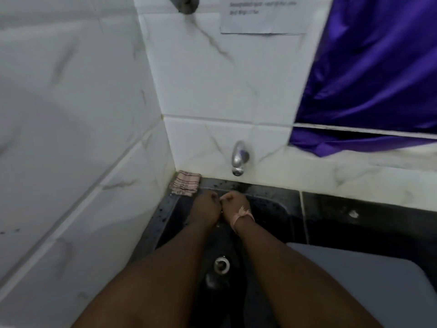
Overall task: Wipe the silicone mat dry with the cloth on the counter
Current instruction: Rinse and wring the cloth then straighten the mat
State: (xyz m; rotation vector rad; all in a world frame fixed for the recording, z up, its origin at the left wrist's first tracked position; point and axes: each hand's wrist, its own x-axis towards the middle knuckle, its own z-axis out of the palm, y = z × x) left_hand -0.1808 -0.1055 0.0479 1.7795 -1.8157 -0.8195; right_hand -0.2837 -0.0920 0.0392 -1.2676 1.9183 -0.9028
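Cloth [185,186] lies folded beside sink [279,209]; left hand [207,205] and right hand [234,204] curl together, contents unclear.

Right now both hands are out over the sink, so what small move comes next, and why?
Probably reach the left hand toward the checked cloth folded in the back left corner by the wall. Both fists are curled side by side over the dark sink and seem to hold nothing; the right hand is farther from the cloth. The grey mat lies at the sink's right, untouched.
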